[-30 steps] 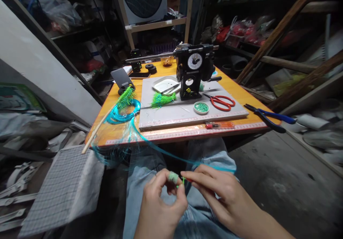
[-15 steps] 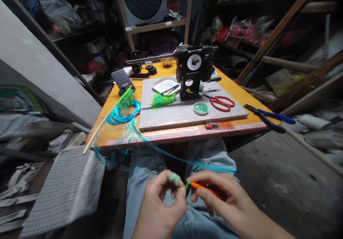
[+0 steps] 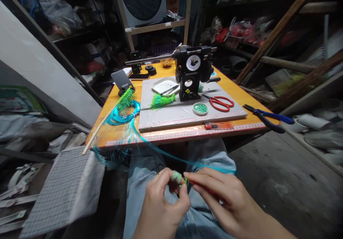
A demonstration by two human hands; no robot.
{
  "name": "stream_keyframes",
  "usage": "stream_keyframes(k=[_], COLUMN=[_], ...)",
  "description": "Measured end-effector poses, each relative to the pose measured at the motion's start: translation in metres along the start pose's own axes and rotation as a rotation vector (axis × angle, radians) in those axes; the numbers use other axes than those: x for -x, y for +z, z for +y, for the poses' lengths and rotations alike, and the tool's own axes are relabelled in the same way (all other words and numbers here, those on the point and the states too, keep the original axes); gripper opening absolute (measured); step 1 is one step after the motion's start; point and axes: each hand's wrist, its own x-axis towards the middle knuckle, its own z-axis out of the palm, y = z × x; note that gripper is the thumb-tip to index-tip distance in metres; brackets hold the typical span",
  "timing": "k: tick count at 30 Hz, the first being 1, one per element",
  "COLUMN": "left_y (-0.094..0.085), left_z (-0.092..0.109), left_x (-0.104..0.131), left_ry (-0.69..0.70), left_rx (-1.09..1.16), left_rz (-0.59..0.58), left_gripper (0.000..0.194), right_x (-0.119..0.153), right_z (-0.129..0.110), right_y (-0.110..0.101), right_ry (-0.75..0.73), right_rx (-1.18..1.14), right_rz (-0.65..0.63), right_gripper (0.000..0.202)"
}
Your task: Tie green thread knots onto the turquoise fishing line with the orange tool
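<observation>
Over my lap, my left hand [image 3: 167, 199] is closed, thumb and index finger pinching a thin bright green piece [image 3: 185, 180]. Pale green tape [image 3: 176, 176] wraps its index finger. Close against those fingertips, my right hand [image 3: 225, 192] is closed around a slim orange tool [image 3: 193, 182]; its fingers cover most of the tool, so its kind does not show. The far ends of the green piece are hidden. Just beyond the hands, a strand of blue-green fibres [image 3: 166, 153] hangs from a coil [image 3: 118, 117] on the table and reaches across my knees.
On the orange table [image 3: 227, 78] lies a grey board [image 3: 171, 119] bearing a black machine with a dial [image 3: 193, 63], red-handled scissors [image 3: 221, 103], a dish of green beads [image 3: 200, 108] and a green fibre bundle [image 3: 162, 100]. Blue-handled pliers [image 3: 270, 117] overhang the right edge.
My right hand has shifted slightly left and its fingers now cover more of the orange tool. My left hand still pinches the green piece, its fingertips a little further right.
</observation>
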Motion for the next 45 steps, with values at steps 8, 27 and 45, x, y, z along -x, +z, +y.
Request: stream_keyframes(k=[8,27,45], left_y=[-0.012,0.000,-0.007], left_z=[0.002,0.005,0.003], left_x=[-0.004,-0.001,0.002], left_ry=[-0.020,-0.282,-0.356], left_rx=[-0.020,0.610,0.618], left_rz=[-0.127,0.084,0.022], left_gripper=[0.011,0.014,0.013], right_x=[-0.009,-0.007,0.004], right_z=[0.002,-0.007,-0.002], right_y=[-0.019,0.019,0.007], right_ry=[-0.111,0.128,0.185], right_rx=[0.146,-0.066,-0.032], right_rz=[-0.224,0.022,-0.036], right_gripper=[0.039,0.020,0.027])
